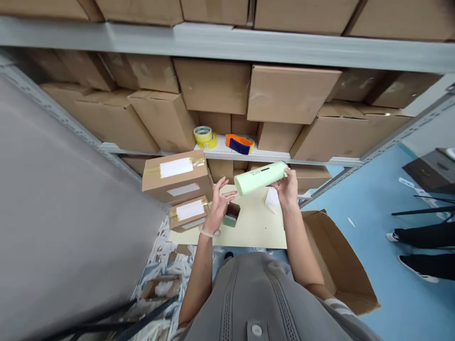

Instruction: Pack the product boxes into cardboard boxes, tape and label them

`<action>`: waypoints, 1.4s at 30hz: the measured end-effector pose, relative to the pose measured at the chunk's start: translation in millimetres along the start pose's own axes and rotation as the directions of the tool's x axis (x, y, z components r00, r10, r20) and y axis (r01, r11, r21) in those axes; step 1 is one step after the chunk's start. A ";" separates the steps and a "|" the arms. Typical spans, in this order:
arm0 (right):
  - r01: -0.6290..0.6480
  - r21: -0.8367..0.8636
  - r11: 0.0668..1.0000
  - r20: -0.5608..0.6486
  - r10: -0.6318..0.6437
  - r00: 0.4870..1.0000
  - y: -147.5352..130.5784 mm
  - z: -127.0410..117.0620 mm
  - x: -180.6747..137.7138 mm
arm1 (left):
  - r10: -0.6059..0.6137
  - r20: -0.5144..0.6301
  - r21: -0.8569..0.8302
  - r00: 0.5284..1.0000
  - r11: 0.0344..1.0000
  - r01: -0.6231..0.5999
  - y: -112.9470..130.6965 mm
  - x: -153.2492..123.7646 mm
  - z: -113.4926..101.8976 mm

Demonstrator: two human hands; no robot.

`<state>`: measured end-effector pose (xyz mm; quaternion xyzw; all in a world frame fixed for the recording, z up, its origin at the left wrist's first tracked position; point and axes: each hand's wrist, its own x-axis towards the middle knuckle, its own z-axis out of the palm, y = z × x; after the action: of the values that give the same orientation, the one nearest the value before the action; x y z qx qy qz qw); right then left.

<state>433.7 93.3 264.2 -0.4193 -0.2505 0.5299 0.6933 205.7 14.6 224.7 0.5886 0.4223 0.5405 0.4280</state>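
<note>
Holding a bottle (261,178) mid-frame, the right grip (287,188) pinched its end; the left grip (219,204), spread, seemingly needed closing for support.

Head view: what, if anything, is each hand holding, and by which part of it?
The right hand holds a pale green cylinder by its right-hand end. The left hand, open near the opposite end, appears to hold nothing.
</note>
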 end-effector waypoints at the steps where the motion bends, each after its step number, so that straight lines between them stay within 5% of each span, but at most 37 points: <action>1: -0.002 0.032 0.999 -0.010 0.002 1.000 0.4 3.5 -1.4 | 0.008 0.049 0.002 0.999 1.000 -0.008 14.0 5.6 5.3; 5: 0.092 0.095 0.991 0.015 -0.094 0.995 -4.3 15.9 -6.5 | 0.006 -0.074 -0.002 0.997 1.000 -0.006 36.6 24.9 27.3; 11: 0.197 0.023 0.980 0.267 -0.196 0.944 -32.8 27.2 -8.7 | 0.012 -0.186 -0.086 0.982 0.996 -0.028 33.5 34.6 29.9; 19: 0.049 -0.111 0.993 0.401 0.000 0.916 -40.6 36.0 5.0 | 0.254 -0.382 0.061 0.889 0.966 -0.250 56.3 38.1 43.3; 24: -0.035 -0.135 0.990 0.449 0.093 0.888 -28.5 52.5 -35.0 | 0.567 -0.436 0.373 0.699 0.821 -0.432 57.4 42.3 50.7; 27: -0.012 -0.094 0.996 0.478 0.055 0.877 -24.8 65.0 -67.5 | 0.739 -0.333 0.625 0.585 0.638 -0.450 51.4 45.1 55.9; 30: 0.005 -0.012 1.000 0.465 0.001 0.885 -24.8 73.0 -84.6 | 0.831 -0.178 0.730 0.528 0.471 -0.495 47.7 44.4 64.9; 33: -0.050 0.074 0.996 0.422 0.014 0.907 -24.8 70.7 -82.1 | 0.810 -0.071 0.668 0.582 0.472 -0.575 49.6 38.4 71.7; 37: -0.169 0.154 0.974 0.421 0.090 0.903 -27.2 55.5 -66.9 | 0.660 -0.142 0.364 0.738 0.728 -0.581 53.9 32.1 63.4; 40: -0.281 0.208 0.937 0.577 0.115 0.809 -30.5 46.6 -60.0 | 0.442 -0.251 0.065 0.861 0.895 -0.441 56.7 38.5 47.8; 42: -0.377 0.233 0.897 0.686 0.123 0.717 -29.2 44.7 -59.2 | 0.267 -0.193 -0.176 0.944 0.937 -0.301 60.7 47.2 38.3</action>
<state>395.1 49.0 318.0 -0.1043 -0.3168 0.7690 0.5454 248.7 41.3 294.1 0.5494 0.3093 0.6843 0.3663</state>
